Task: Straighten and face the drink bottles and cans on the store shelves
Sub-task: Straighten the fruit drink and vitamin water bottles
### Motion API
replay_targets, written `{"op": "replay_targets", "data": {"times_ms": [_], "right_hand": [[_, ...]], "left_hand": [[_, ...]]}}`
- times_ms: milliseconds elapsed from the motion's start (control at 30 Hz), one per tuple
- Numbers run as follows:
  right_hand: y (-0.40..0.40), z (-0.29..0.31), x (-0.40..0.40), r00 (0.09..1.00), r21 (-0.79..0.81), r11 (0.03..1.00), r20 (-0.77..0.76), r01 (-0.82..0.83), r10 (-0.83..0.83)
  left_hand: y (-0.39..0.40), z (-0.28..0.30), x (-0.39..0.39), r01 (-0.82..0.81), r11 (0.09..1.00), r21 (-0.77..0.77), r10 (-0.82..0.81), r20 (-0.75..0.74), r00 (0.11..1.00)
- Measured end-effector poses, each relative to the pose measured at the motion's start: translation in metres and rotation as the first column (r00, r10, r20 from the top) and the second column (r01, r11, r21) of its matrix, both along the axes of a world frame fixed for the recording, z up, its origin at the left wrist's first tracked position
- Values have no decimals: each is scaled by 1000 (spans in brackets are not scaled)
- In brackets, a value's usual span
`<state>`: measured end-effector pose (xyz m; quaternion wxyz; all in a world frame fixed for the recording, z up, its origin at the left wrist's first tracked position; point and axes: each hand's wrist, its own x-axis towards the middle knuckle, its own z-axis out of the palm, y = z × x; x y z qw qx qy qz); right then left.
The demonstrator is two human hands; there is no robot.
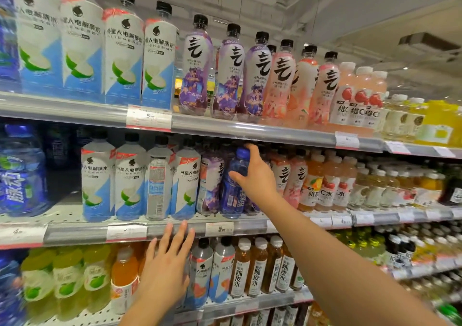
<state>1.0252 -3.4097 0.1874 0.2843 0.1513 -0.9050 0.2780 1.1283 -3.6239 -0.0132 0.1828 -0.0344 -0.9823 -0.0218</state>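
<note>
My right hand (pixel 252 175) grips the upright blue bottle (pixel 233 185) by its neck; my left hand (pixel 166 263), fingers spread, hovers lower.

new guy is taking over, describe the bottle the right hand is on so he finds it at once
Middle shelf, just right of the white and blue bottles. The bottle stands among purple-labelled ones, right hand gripping its neck. It alone there is dark blue with a blue cap.
</note>
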Motion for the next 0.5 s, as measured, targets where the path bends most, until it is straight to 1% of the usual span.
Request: {"op": "replay_targets", "data": {"times_ms": [67, 100, 167, 200, 267, 333, 433, 500], "right_hand": [[1, -1, 6, 999, -93, 996, 39, -16, 20], [1, -1, 9, 998, -91, 996, 52, -21, 25], [4, -1, 17, 996, -31, 999, 78, -33, 36], [6, -3, 23, 993, -28, 998, 96, -60, 62], [11, -10, 38, 986, -75, 990, 111, -117, 125], [18, -21, 55, 987, -129, 983, 74, -134, 144], [31, -38, 84, 990, -226, 963, -36, -144, 140], [41, -48, 103, 985, -312, 935, -87, -170, 150]], "left_hand": [[3, 1, 1, 0, 1000, -2, 0, -39, 999], [4, 2, 2, 0, 1000, -8, 0, -44, 999], [7, 7, 5, -9, 1000, -26, 9, -2, 1000], [8, 8, 7, -13, 1000, -25, 13, 12, 1000], [8, 10, 10, -10, 1000, -12, 10, -11, 1000], [7, 14, 14, -10, 1000, -23, 10, 16, 1000], [8, 24, 19, -13, 998, -64, 19, 92, 996], [12, 33, 20, -15, 1000, -25, 18, 135, 991]]}}
